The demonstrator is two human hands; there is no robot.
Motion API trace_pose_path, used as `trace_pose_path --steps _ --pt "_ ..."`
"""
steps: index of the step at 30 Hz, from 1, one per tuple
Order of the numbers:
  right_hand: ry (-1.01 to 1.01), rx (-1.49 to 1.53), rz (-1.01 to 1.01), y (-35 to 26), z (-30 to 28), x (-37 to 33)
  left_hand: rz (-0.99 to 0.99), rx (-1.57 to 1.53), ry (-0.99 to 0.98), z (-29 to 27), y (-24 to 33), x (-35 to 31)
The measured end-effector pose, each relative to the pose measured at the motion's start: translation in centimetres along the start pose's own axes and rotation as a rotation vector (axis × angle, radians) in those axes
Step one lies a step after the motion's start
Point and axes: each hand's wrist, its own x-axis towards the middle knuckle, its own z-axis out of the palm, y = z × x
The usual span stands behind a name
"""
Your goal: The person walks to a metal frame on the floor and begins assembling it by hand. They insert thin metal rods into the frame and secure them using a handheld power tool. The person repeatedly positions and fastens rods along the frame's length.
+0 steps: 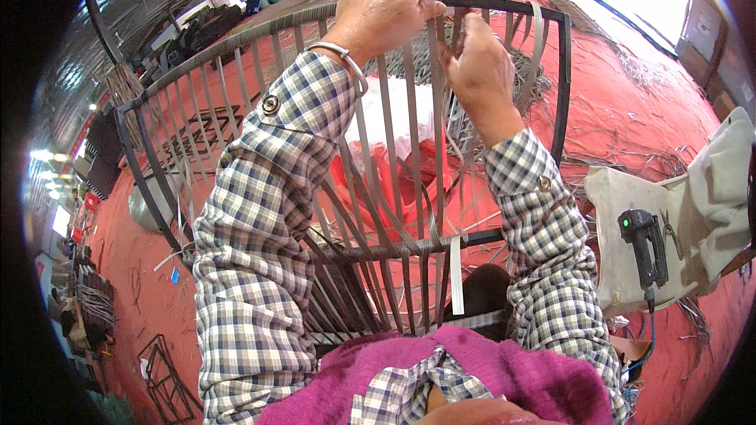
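Observation:
A dark metal frame (pixel 565 94) stands upright in front of me, strung with flat grey-brown weaving strips (pixel 409 102) between its upper and lower rails. My left hand (pixel 382 14) is closed over the upper rail, where the grey wrapping meets bare black bar. Just right of it and slightly lower, my right hand (pixel 482 63) has its fingers curled around a flat strip, partly hidden by the fingers. A loose strip (pixel 538 39) loops over the bar farther right. The lower rail (pixel 370 252) is wrapped in grey too, and a pale strip (pixel 457 275) hangs from it.
Behind the frame sits a red container (pixel 394 189) with white material in it. A black corded tool (pixel 647 248) lies on a beige cloth-covered surface (pixel 618 189) at right. Loose strips litter the red floor (pixel 638 118). Dark metal frames (pixel 165 382) lie at lower left.

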Motion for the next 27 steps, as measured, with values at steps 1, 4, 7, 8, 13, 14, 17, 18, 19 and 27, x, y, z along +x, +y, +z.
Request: trace_pose_path --steps 1,4,7,8,13,14,17,18,19,27 --pt "-0.004 0.018 0.005 0.1 0.0 -0.6 -0.001 0.008 0.000 0.6 0.2 -0.2" --pt "0.011 0.012 -0.048 0.0 0.9 -1.2 -0.005 0.006 -0.012 0.9 -0.3 0.0" --pt "-0.101 0.099 -0.011 -0.1 1.1 -1.0 0.011 -0.012 -0.001 1.2 -0.5 -0.1" --pt "-0.122 0.201 0.003 -0.2 0.4 -0.9 0.003 -0.030 0.009 1.2 -0.6 -0.2" --pt "-0.291 0.849 0.157 -0.7 -3.1 0.2 0.041 -0.062 0.155 1.4 0.0 -0.9" --pt "-0.166 0.984 -0.002 -1.0 -3.0 0.7 0.078 -0.033 0.210 1.6 0.2 -0.9" --pt "-0.090 1.417 0.138 -2.1 -2.5 1.2 0.122 0.092 0.235 1.9 0.3 -0.7" --pt "-0.130 1.409 0.208 -2.5 -2.6 1.0 0.186 0.020 0.360 1.9 0.3 -0.7" --pt "-0.179 1.383 0.307 -2.7 -2.8 1.1 0.154 0.023 0.295 1.9 0.3 -0.7" --pt "-0.330 0.429 0.068 -1.7 -4.6 10.4 0.080 -0.070 0.395 1.2 1.5 -1.2"
